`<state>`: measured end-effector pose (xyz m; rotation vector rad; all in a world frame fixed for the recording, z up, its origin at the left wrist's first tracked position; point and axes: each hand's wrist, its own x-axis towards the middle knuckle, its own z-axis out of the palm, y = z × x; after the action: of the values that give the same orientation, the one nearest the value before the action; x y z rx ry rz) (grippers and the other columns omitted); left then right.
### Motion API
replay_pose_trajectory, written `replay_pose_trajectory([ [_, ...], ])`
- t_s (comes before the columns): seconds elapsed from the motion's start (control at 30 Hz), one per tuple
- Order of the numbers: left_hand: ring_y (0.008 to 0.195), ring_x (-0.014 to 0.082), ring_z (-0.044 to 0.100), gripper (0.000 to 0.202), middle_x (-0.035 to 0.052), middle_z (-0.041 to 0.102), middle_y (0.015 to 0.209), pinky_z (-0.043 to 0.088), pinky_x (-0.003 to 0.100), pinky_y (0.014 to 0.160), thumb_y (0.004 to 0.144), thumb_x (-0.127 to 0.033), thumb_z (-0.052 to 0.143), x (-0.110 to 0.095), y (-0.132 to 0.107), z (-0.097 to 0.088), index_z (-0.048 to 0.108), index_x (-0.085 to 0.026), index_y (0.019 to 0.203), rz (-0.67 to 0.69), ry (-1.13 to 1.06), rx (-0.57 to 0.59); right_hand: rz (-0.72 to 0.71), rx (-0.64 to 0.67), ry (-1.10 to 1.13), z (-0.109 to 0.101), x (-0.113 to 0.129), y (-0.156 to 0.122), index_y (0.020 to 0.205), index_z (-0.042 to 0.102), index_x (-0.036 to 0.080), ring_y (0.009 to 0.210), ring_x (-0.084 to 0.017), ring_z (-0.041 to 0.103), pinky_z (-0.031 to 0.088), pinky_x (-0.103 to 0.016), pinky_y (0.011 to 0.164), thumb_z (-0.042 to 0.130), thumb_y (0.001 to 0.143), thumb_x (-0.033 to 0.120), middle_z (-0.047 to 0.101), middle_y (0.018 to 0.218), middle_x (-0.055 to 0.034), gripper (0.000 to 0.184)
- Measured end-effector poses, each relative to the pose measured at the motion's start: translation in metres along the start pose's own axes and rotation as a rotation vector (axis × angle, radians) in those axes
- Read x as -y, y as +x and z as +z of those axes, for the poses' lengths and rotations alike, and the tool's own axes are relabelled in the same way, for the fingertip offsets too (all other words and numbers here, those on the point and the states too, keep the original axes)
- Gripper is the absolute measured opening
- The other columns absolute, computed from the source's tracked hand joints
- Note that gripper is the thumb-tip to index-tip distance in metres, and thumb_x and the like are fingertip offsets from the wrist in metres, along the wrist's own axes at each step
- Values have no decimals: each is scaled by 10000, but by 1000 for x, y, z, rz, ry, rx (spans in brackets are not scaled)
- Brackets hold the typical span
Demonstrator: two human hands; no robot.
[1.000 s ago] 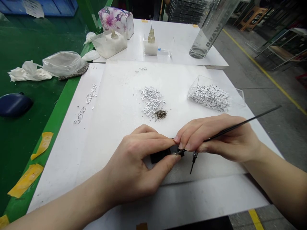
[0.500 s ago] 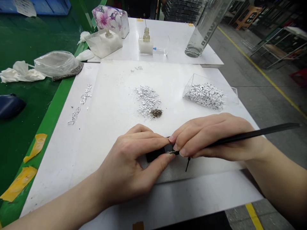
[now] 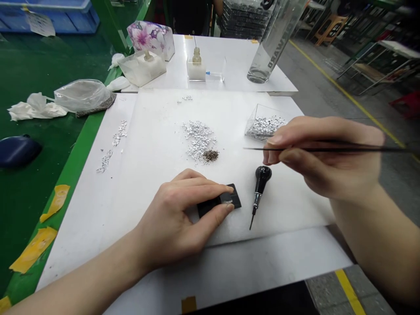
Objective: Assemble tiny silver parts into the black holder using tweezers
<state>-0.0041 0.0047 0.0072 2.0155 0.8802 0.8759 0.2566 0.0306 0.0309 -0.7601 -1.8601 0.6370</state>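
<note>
The left hand (image 3: pixel 173 218) pinches a black tab (image 3: pixel 219 201) between thumb and fingertips, pressing it onto the white sheet (image 3: pixel 157 210); a small bright speck sits on the tab, too small to identify. The right hand (image 3: pixel 323 155) is raised and pinches slim black tweezers (image 3: pixel 328 149) near their pointed end, with the tips aimed left over the sheet, apart from the tab. Whether the tips are closed on anything is hard to tell, though nothing shows between them.

An awl (image 3: pixel 260 186) lies on the sheet between the two hands, its black bulb handle beside the tweezers and its point aimed toward the person. Its round handle could let it roll if the sheet is bumped, and a careless reach could meet the point. The central silver heap (image 3: pixel 198 139) touches a dark heap of grains (image 3: pixel 210 155), so a stray brush of the tweezers could mix them. The right hand hangs just beside the clear box (image 3: pixel 264 127) of silver pieces, which a wrist knock could tip. A loosened pinch could let the tab slide and lose the speck.

Counted: two hands, one tab, one pair of tweezers, one awl, one box, one dark heap. Loose silver lies in three groups: the central heap, a broken line (image 3: pixel 113 146) toward the left edge and a small cluster (image 3: pixel 185 99) near the far edge. The pieces are too many to count.
</note>
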Motion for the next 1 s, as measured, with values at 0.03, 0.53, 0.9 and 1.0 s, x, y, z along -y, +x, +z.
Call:
replay_pose_trajectory([
  [0.03, 923, 157, 738, 189, 10, 858, 1020, 601, 269, 892, 922, -171, 754, 0, 0, 1, 846, -147, 1085, 6, 4, 1, -2, 39, -127, -5, 8, 1, 1092, 821, 306, 766, -179, 709, 559, -336, 690, 774, 969, 195, 799, 955, -3, 172],
  [0.53, 560, 65, 570, 195, 1, 844, 1003, 457, 186, 497, 932, -199, 738, -41, -9, 2, 845, -226, 1093, 62, 46, 9, 122, 216, -789, -39, 19, -67, 1466, 609, 247, 1084, -301, 727, 632, -469, 890, 568, 1000, 142, 733, 1239, -140, 480],
  [0.9, 690, 147, 744, 220, 90, 841, 1031, 577, 214, 594, 964, -188, 698, -35, -68, 49, 823, -166, 1144, 3, -66, 47, 45, 263, -435, 0, 18, -56, 1100, 619, 222, 986, -254, 749, 631, -442, 861, 544, 1007, 159, 765, 1091, -109, 135],
  [1.0, 576, 100, 653, 205, 91, 840, 1028, 525, 204, 541, 954, -176, 705, -32, -68, 53, 832, -153, 1112, 8, -61, 14, 328, -112, 103, 12, 43, -58, 1080, 499, 264, 951, -192, 723, 629, -402, 898, 524, 1009, 178, 692, 1026, -31, 113],
])
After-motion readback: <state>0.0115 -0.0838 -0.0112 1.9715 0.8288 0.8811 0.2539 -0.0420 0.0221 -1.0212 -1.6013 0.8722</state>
